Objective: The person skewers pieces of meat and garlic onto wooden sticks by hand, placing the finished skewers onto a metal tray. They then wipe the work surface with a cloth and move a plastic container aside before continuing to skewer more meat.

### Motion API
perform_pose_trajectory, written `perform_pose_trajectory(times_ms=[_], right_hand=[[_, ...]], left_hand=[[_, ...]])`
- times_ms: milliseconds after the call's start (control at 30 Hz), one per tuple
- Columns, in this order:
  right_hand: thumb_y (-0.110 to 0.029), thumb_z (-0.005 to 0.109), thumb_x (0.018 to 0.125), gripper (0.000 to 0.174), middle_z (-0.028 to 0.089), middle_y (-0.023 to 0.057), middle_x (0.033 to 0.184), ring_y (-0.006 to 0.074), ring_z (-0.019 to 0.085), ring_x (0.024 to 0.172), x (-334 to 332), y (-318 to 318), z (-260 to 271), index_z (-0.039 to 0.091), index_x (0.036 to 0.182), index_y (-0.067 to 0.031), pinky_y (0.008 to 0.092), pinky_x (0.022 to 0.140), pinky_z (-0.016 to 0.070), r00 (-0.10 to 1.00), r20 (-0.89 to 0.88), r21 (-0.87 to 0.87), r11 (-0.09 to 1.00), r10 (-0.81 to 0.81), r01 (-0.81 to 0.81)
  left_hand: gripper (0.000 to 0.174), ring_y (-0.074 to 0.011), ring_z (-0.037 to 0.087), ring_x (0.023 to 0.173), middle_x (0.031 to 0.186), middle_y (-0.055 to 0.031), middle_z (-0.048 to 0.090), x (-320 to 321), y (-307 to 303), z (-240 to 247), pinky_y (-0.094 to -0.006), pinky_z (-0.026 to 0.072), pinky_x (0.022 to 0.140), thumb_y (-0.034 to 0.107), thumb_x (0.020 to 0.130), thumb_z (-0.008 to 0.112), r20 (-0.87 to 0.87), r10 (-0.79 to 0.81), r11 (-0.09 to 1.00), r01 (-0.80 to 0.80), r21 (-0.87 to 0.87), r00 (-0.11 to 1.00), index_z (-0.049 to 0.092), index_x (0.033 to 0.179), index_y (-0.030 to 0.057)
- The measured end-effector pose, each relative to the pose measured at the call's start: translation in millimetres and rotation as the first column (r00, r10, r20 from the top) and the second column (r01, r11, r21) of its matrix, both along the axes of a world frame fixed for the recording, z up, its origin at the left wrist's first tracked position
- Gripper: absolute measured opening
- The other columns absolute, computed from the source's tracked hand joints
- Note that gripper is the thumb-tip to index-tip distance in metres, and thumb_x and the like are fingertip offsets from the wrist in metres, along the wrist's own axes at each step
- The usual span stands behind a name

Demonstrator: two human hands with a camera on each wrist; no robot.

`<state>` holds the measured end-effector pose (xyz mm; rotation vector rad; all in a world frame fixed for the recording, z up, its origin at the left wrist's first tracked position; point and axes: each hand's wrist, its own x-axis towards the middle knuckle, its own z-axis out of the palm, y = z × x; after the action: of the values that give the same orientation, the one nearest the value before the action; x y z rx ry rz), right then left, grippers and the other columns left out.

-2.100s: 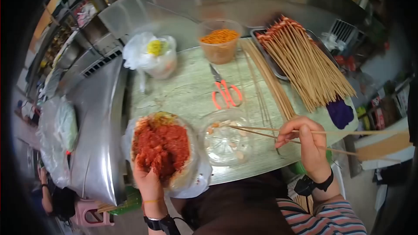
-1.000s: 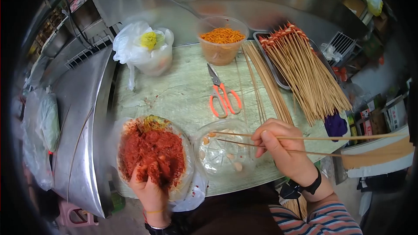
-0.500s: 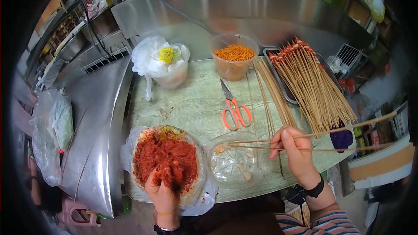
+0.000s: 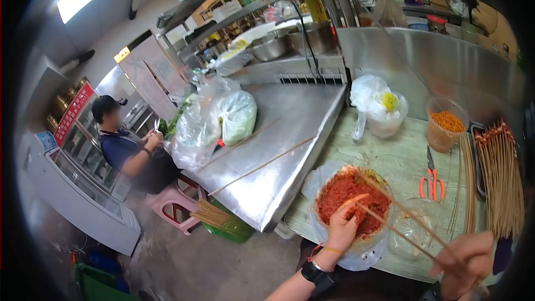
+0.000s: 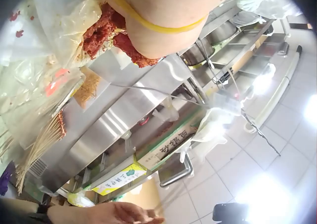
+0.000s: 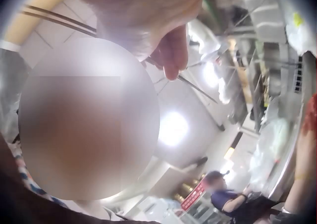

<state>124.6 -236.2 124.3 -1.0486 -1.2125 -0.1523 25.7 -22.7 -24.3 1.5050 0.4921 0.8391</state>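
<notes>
A round bowl lined with a plastic bag holds a red, paste-coated meat mixture (image 4: 334, 198). My left hand (image 4: 341, 228) is at its near side, with red-smeared fingers and thumb bent together round some of the meat. The fingertips are partly hidden by the mixture. My right hand (image 4: 465, 262), blurred at the lower right, holds two long bamboo skewers (image 4: 401, 233) side by side. They slant up and left, their far ends overlapping the bowl in the head view. Between bowl and right hand lies a clear plastic tray (image 4: 415, 228) with small pale pieces in it.
Orange-handled scissors (image 4: 432, 184) lie behind the tray. A tub of orange shreds (image 4: 446, 122), a bagged tub (image 4: 384, 111) and a stack of filled skewers (image 4: 500, 178) line the back. A metal counter (image 4: 262, 156) adjoins on the left; another person (image 4: 125, 145) sits beyond.
The head view has swung left, bringing the seated person into sight. The skewers have shifted from over the clear tray to over the red mixture. The left hand has stayed at the bowl.
</notes>
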Motion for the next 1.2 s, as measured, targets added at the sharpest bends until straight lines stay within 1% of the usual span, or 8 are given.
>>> perform_pose_trajectory(times_ms=[33, 133, 200, 233, 367, 567, 700, 1200], right_hand=[[-0.030, 0.044, 0.100, 0.030, 0.044, 0.0127, 0.085, 0.0152, 0.047, 0.047, 8, -2, 19, 0.050, 0.088, -0.0038, 0.0225, 0.042, 0.0426, 1.000, 0.008, 0.021, 1.000, -0.004, 0.004], [-0.039, 0.064, 0.089, 0.050, 0.064, 0.0212, 0.099, 0.0245, 0.060, 0.068, 17, 1, 52, 0.054, 0.124, -0.0037, 0.0218, 0.064, 0.0488, 0.815, -0.206, -0.395, 0.715, 0.542, -0.576], [-0.017, 0.055, 0.096, 0.027, 0.062, 0.0114, 0.090, 0.0126, 0.058, 0.072, -1, 24, 38, 0.056, 0.116, 0.0008, 0.0230, 0.067, 0.0476, 0.935, 0.335, 0.005, 0.993, 0.112, -0.121], [-0.032, 0.042, 0.100, 0.034, 0.045, 0.0121, 0.084, 0.0162, 0.049, 0.051, -16, 25, 8, 0.052, 0.088, -0.0027, 0.0234, 0.045, 0.0443, 0.996, 0.084, 0.004, 1.000, -0.010, 0.009], [-0.032, 0.039, 0.101, 0.036, 0.047, 0.0116, 0.085, 0.0171, 0.053, 0.064, 0, 11, -38, 0.052, 0.089, -0.0001, 0.0273, 0.051, 0.0484, 0.977, -0.213, -0.112, 0.994, -0.024, 0.000], [-0.024, 0.038, 0.100, 0.038, 0.057, 0.0130, 0.078, 0.0183, 0.058, 0.060, 36, -30, -66, 0.058, 0.081, 0.0022, 0.0289, 0.059, 0.0472, 0.945, -0.132, -0.341, 0.909, -0.299, 0.240], [-0.016, 0.042, 0.100, 0.030, 0.059, 0.0117, 0.081, 0.0173, 0.063, 0.067, 46, -43, -66, 0.060, 0.088, 0.0050, 0.0269, 0.062, 0.0504, 0.900, -0.321, -0.431, 0.892, -0.294, 0.138], [-0.019, 0.043, 0.101, 0.031, 0.058, 0.0096, 0.082, 0.0151, 0.062, 0.063, 69, -25, -106, 0.059, 0.089, 0.0047, 0.0256, 0.060, 0.0497, 0.863, -0.421, -0.521, 0.853, -0.281, 0.024]], left_hand=[[0.029, -0.0185, 0.059, 0.110, 0.116, -0.0093, 0.065, -1, -5, 9, -0.0300, 0.0437, 0.096, 0.000, 0.089, 0.054, 0.027, 0.027, 0.997, -0.025, -0.076, 0.999, 0.062, 0.117, -0.0012], [0.030, -0.0182, 0.059, 0.109, 0.115, -0.0097, 0.065, 1, 1, 6, -0.0294, 0.0442, 0.095, -0.001, 0.089, 0.054, -0.030, 0.043, 0.985, -0.037, 0.169, 0.999, 0.062, 0.117, -0.0014], [0.029, -0.0179, 0.060, 0.107, 0.114, -0.0101, 0.066, 2, -2, 0, -0.0291, 0.0451, 0.094, -0.001, 0.088, 0.055, -0.013, 0.064, 0.998, -0.064, 0.008, 0.998, 0.063, 0.115, -0.0017], [0.028, -0.0178, 0.060, 0.106, 0.113, -0.0102, 0.066, 3, 3, -8, -0.0292, 0.0456, 0.093, -0.001, 0.088, 0.055, 0.009, 0.036, 0.999, -0.036, 0.030, 0.999, 0.063, 0.114, -0.0020], [0.025, -0.0175, 0.062, 0.101, 0.107, -0.0098, 0.068, 4, 4, -16, -0.0294, 0.0473, 0.090, 0.000, 0.088, 0.056, 0.013, 0.042, 0.998, -0.042, 0.056, 0.999, 0.064, 0.111, -0.0026], [0.014, -0.0129, 0.059, 0.078, 0.084, -0.0032, 0.066, 0, 2, -5, -0.0284, 0.0492, 0.071, 0.011, 0.089, 0.061, -0.108, 0.169, 0.980, -0.156, 0.120, 0.980, 0.068, 0.092, -0.0012], [0.011, -0.0129, 0.061, 0.081, 0.089, -0.0052, 0.067, 4, -3, -1, -0.0252, 0.0503, 0.071, -0.001, 0.088, 0.061, 0.096, -0.010, 0.945, 0.041, -0.325, 0.995, 0.065, 0.097, -0.0042], [0.014, -0.0121, 0.061, 0.071, 0.089, -0.0061, 0.067, -1, -11, 7, -0.0251, 0.0512, 0.062, 0.010, 0.090, 0.063, 0.096, -0.062, 0.916, 0.094, -0.389, 0.994, 0.065, 0.098, -0.0020]])
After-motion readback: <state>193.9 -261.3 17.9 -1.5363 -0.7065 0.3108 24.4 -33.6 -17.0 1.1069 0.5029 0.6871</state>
